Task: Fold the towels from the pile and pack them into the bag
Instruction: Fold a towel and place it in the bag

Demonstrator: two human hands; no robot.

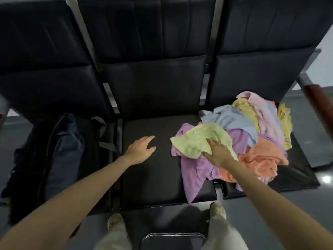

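The right hand [219,153] lies on the pale green towel [200,141] at the near-left edge of the pile [252,138]. Its thumb points left along the towel's lower edge. The fingertips are hidden in the cloth, so whether they are curled round a fold or simply pressing down cannot be told. The left hand [142,149] hovers over or rests on the middle seat [153,174], fingers relaxed and slightly spread, holding nothing.

The green towel lies directly under the right hand and extends away from it to the left. Its free corner points toward the left hand, with a short stretch of bare seat between them. Its long axis runs roughly left to right. The right hand is therefore the nearer one; the left hand is positioned to receive the free corner.

Beneath the green towel lies a purple towel [196,175], draped over the seat's front edge. The rest of the pile, in blue, yellow, pink and orange, spreads onto the right-hand seat [297,177].

The dark bag [59,152] stands on the left-hand seat, well apart from the pile and on the left hand's side.
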